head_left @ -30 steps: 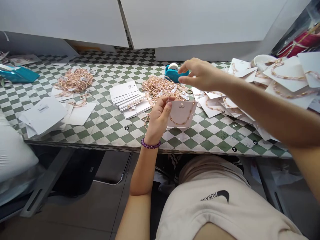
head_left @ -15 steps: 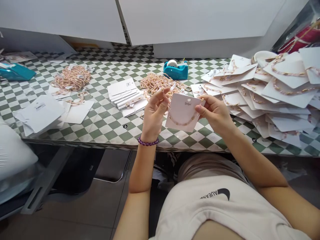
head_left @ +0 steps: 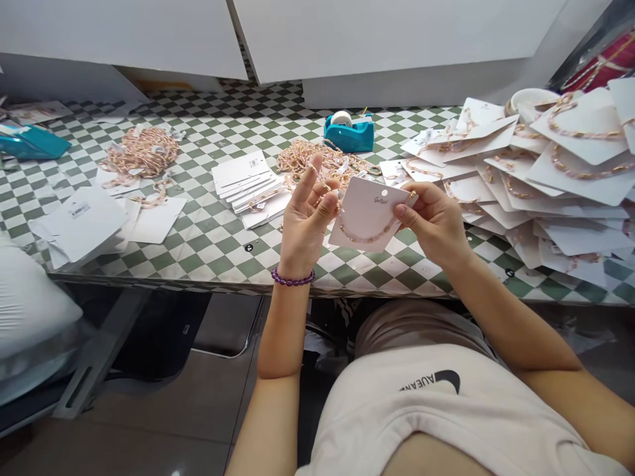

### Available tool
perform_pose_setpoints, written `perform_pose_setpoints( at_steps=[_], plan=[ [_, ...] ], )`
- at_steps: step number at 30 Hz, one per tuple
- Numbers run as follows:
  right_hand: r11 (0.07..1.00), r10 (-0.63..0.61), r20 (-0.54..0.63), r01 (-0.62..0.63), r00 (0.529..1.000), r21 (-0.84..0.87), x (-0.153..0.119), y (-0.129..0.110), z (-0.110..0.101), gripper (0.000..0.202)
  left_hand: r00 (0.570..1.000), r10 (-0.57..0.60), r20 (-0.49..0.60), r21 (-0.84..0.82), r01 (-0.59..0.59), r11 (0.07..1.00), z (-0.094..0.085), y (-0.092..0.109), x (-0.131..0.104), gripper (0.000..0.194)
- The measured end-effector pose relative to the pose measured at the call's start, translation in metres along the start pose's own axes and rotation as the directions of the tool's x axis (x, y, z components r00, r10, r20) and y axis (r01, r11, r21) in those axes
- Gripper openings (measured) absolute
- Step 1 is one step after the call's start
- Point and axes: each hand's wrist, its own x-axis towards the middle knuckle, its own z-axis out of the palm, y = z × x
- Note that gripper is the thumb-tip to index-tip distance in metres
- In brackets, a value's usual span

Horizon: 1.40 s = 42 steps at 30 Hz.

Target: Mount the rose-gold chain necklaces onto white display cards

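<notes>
A white display card (head_left: pixel 366 210) with small printed lettering is held above the table edge, tilted. A thin beaded necklace (head_left: pixel 368 238) in pink and gold curves across its front. My right hand (head_left: pixel 432 221) pinches the card's right edge, thumb in front, with a bit of gold chain showing at the fingertips. At the card's left side, my left hand (head_left: pixel 305 221) has its index finger raised, while the thumb and curled fingers hold a strand of the necklace. A purple bead bracelet (head_left: pixel 292 277) circles my left wrist. The strand's end is hidden among the fingers.
Behind the hands lie a necklace heap (head_left: pixel 300 158) and a teal tape dispenser (head_left: pixel 350 134). Carded necklaces (head_left: pixel 560 192) are piled high at right. Stacked cards (head_left: pixel 241 178) lie left of centre; another necklace heap (head_left: pixel 141 152) and loose cards (head_left: pixel 82 221) are farther left.
My left index finger has lifted and straightened, and a strand now shows across the left fingers. The card has shifted slightly right and up with my right hand, tilting a little.
</notes>
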Motion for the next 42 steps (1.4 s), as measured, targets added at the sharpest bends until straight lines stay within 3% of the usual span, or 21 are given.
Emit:
perform_pose_setpoints(
  at_steps=[6,10,19,27,34,42],
  plan=[
    [0.996,-0.091,-0.011,0.091,0.996,-0.006,-0.003,-0.002,0.003,0.036,1.0,0.006,0.013,0.011,-0.006,1.0,0.0,0.002,0.0,0.055],
    [0.99,-0.139,-0.024,0.138,0.99,-0.019,-0.004,-0.002,0.004,0.029,1.0,-0.014,0.002,0.061,0.014,0.998,0.002,0.003,0.0,0.067],
    [0.978,-0.172,-0.082,0.161,0.982,-0.132,-0.008,-0.002,0.006,0.028,0.999,-0.023,0.029,0.101,0.02,0.995,0.003,0.004,-0.001,0.075],
    [0.976,-0.177,-0.081,0.165,0.981,-0.141,-0.011,-0.001,0.005,0.029,0.987,-0.13,0.097,0.064,0.124,0.99,0.003,0.007,-0.002,0.081],
    [0.973,-0.204,-0.081,0.194,0.976,-0.122,-0.012,0.001,0.005,0.024,0.985,-0.129,0.11,0.055,0.124,0.991,0.004,0.007,-0.003,0.072],
    [0.985,-0.142,-0.095,0.131,0.985,-0.115,-0.011,-0.002,0.007,0.034,0.975,-0.176,0.134,0.012,0.176,0.984,0.002,0.004,-0.002,0.059]
  ],
)
